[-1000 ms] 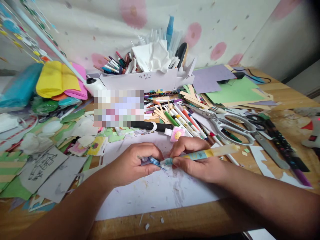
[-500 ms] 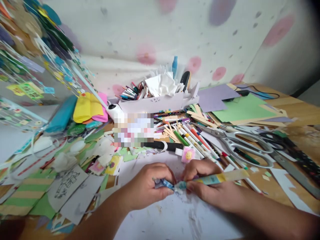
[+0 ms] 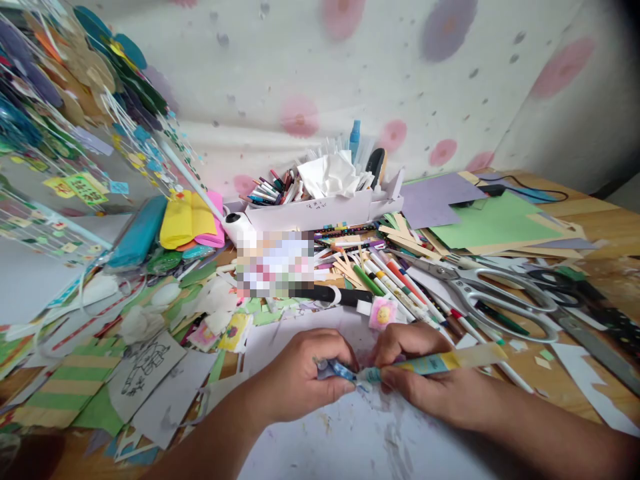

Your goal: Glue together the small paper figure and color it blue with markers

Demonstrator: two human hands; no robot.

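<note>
Over the smudged white paper (image 3: 280, 447), my left hand (image 3: 310, 377) pinches a small blue-and-white patterned piece (image 3: 341, 370), its fingers covering most of it. A slim glue tube (image 3: 440, 362), pale yellow with a light blue label, lies across my right hand (image 3: 425, 380), gripped between thumb and fingers. The nozzle meets the edge of the blue piece, or is very close to it. Just beyond my right hand sits a small pink square with a yellow flower (image 3: 383, 313).
Large silver scissors (image 3: 500, 293) lie to the right, near several markers (image 3: 395, 280). Behind stands a white box (image 3: 310, 212) of pens and tissue. Paper scraps and a line drawing (image 3: 145, 367) cover the left side; strung decorations (image 3: 140, 153) hang at upper left.
The camera view has shifted up and to the left, so everything sits lower and further right. Both hands keep their grips, with the tube's nozzle still at the blue piece.
</note>
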